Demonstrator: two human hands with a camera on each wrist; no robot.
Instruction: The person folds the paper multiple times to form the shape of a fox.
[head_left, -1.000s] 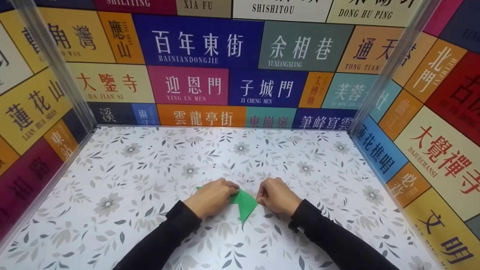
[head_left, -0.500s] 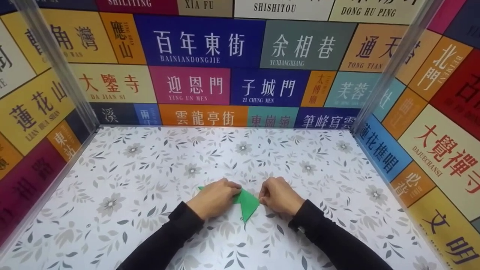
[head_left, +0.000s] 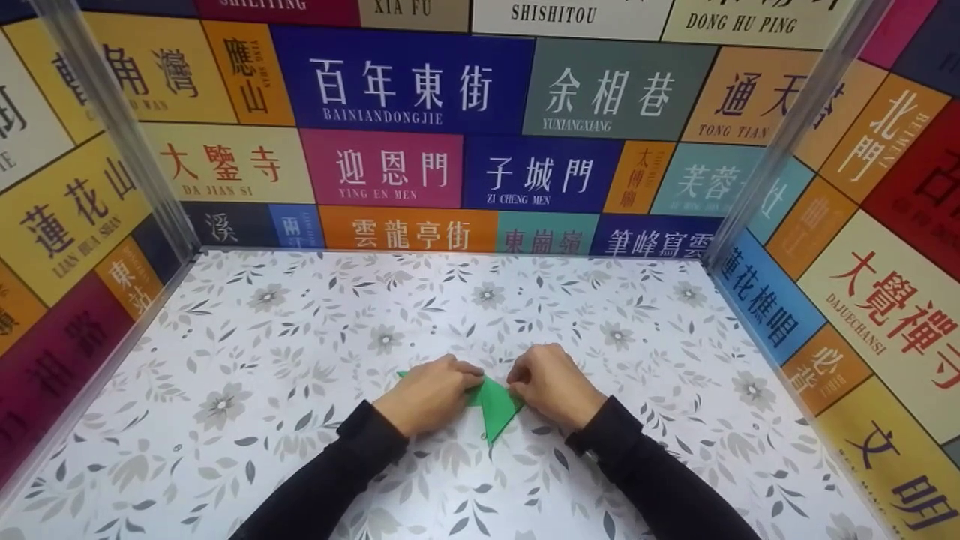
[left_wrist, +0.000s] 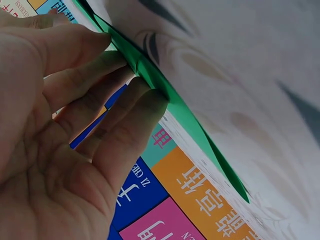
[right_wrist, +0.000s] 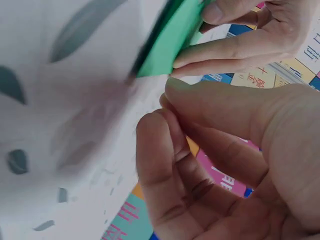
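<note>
A folded piece of green paper [head_left: 496,409] lies on the patterned tabletop, with one point toward the person. My left hand [head_left: 431,394] rests over its left part; the fingertips press the paper against the table, and a green tip shows past the hand. In the left wrist view the fingers [left_wrist: 145,112] reach onto the folded green strip [left_wrist: 185,115]. My right hand [head_left: 551,382] is at the paper's right corner, fingers curled and thumb against the index finger. The right wrist view shows the thumb [right_wrist: 200,92] beside the paper's end [right_wrist: 160,60]; their exact contact is partly hidden.
The tabletop [head_left: 300,337] has a grey floral pattern on white. Colourful sign-printed walls [head_left: 405,90] enclose its back and both sides, with clear strips [head_left: 112,135] at the corners.
My right hand has shifted slightly up and left, now overlapping the paper's right corner, where the paper's outline looks changed. The left hand keeps its place on the paper.
</note>
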